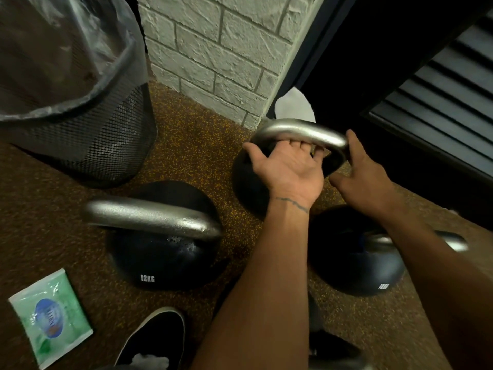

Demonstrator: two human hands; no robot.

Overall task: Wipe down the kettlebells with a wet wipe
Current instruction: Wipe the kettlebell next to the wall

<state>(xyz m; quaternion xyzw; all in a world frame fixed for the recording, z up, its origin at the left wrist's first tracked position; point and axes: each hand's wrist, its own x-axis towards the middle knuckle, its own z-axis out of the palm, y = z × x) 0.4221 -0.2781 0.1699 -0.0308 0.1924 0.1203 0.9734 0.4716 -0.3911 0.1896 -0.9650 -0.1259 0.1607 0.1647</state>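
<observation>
On speckled floor point(192, 134) by brick wall point(213, 49), left hand point(288, 169) and right hand point(365, 177) grip kettlebell point(301, 129).

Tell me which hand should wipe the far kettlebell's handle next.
The left hand, probably: its fingers curl round the handle just below the white wipe, while the right hand only grips the handle's right bend.

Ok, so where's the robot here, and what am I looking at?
No robot here: a person wears one camera on the head, looking down at their own hands. On the speckled floor sit a 12KG kettlebell, a near right kettlebell and a far kettlebell. The left hand, palm up, curls its fingers round the far one's handle; the right hand grips the handle's right end. Something white, probably the wipe, peeks behind it. A green wipe packet lies bottom left, near a mesh bin.
</observation>
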